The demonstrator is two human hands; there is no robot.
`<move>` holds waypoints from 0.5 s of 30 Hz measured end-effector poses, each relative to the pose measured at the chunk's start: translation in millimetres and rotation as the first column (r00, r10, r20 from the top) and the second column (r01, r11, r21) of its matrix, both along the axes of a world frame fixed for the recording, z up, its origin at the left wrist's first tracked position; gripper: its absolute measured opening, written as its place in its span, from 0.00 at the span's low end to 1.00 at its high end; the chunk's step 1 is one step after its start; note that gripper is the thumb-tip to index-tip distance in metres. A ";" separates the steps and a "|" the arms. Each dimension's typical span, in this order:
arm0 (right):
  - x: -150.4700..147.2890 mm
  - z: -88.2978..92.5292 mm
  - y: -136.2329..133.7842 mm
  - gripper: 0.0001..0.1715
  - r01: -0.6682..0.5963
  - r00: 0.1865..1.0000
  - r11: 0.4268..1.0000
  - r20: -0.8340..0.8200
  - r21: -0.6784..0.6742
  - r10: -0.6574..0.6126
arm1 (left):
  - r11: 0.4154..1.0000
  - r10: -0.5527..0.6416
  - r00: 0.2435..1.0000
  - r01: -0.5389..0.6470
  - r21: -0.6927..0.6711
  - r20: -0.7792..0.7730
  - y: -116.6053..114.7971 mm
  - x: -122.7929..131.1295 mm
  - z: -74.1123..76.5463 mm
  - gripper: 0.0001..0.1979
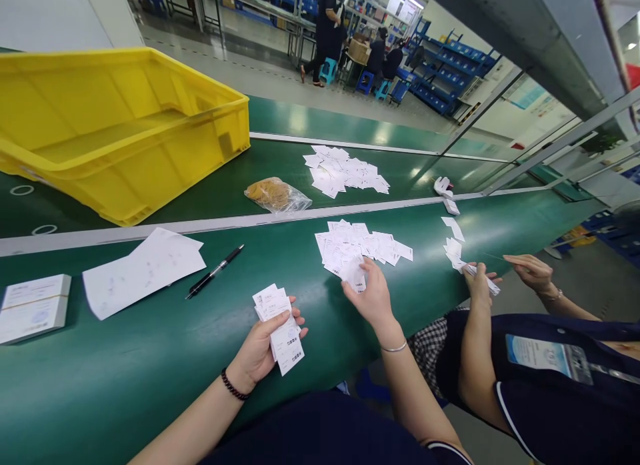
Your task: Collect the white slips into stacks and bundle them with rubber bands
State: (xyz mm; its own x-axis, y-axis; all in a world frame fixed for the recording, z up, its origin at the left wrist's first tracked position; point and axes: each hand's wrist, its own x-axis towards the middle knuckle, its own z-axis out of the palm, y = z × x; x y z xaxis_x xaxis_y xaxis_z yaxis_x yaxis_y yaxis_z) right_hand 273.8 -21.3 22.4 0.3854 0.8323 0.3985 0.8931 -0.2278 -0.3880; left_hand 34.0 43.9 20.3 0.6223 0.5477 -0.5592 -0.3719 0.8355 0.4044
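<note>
— Head view: what have you got in each hand?

— Your left hand [260, 348] is closed around a stack of cards [280, 325], held just above the near edge of the green counter [150, 358]. Your right hand [370, 295] rests its fingertips on the near end of a loose pile [357, 248] of the same cards, pinching one.

— And around you?

— Left of the stack lie a pen [215, 271], a sheet [143, 268] and a banded bundle [33, 305]. Beyond the divider sit a second pile [345, 171], a bag [277, 195] and a yellow crate [115, 128]. To your right, a co-worker's hands [500, 275] sort more cards.
</note>
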 end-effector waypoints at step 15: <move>36.5 13.3 25.8 0.36 -0.343 0.938 0.888 -0.066 -0.307 0.339 | 0.995 -0.103 0.988 0.102 -0.015 -0.111 -0.2 -2.5 5.2 0.10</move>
